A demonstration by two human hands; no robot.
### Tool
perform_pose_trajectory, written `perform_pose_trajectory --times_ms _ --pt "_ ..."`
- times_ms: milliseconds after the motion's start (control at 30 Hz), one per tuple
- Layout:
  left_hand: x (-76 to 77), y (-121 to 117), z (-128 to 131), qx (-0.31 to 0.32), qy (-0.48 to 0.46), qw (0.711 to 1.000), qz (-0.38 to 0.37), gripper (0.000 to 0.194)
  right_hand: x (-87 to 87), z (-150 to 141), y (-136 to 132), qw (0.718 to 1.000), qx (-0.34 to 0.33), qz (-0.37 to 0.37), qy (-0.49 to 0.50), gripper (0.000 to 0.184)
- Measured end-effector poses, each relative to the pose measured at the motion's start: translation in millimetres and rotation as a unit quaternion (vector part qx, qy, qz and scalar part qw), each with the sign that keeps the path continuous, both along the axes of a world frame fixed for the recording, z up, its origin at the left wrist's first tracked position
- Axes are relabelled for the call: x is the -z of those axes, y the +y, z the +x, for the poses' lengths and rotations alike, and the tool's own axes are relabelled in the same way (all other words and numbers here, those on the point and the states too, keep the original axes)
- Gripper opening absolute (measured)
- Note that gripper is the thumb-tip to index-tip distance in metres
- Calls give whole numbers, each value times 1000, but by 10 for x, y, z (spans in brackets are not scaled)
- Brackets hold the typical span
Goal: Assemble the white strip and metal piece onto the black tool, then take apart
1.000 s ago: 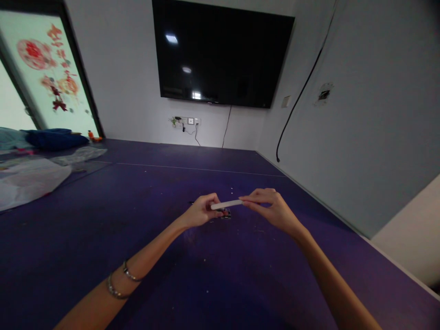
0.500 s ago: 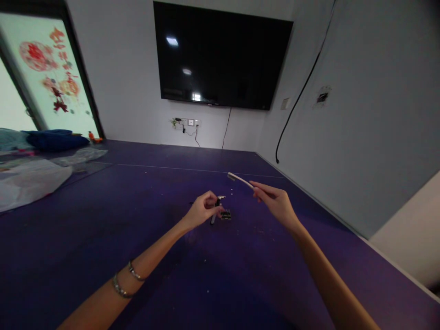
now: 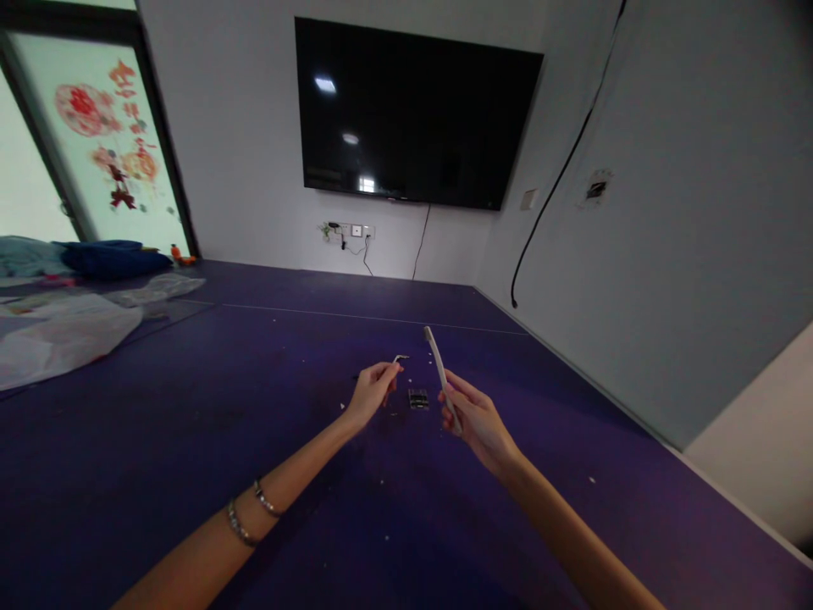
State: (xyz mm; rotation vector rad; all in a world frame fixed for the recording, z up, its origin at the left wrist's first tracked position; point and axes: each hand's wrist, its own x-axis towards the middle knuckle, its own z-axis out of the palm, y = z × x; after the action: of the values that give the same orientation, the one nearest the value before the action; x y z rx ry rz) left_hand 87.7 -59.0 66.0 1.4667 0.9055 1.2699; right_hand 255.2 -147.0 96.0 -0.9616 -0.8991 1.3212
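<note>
In the head view, the right hand curls its fingers around a slim white toothbrush, raised and leaning left, greyish bristles at its top. The left hand pinches a bent-tipped metallic tool. Between them, a small dark rectangular circuit board lies on the purple surface.

back wall — black television, sockets below | side wall — hanging black cable | blue cloth behind plastic sheet

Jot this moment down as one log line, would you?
left hand: holds slim item, mostly hidden | right hand: holds pale brush by handle | between hands in view: small dark board on purple surface
</note>
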Motion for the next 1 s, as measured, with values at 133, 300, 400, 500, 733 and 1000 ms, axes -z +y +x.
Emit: perform_pose_trajectory --times_ms 133,300,400,500,733,1000 --pt "21 -5 15 -10 -40 999 -30 48 168 -87 -118 999 17 -29 25 52" --pt "74 -19 57 -8 -52 999 7 45 269 -191 -188 998 4 -33 57 49" --pt "78 -35 70 -20 -34 998 47 40 226 -225 -174 997 3 -32 73 50" --pt "69 -35 61 -44 -18 996 82 36 194 -273 -211 996 1 -35 86 50" --pt "61 -34 34 -79 -4 989 123 30 189 -385 -358 992 -15 -51 113 48" --pt "77 -88 60 -73 10 990 123 26 185 -371 -364 994 -2 -42 104 47"
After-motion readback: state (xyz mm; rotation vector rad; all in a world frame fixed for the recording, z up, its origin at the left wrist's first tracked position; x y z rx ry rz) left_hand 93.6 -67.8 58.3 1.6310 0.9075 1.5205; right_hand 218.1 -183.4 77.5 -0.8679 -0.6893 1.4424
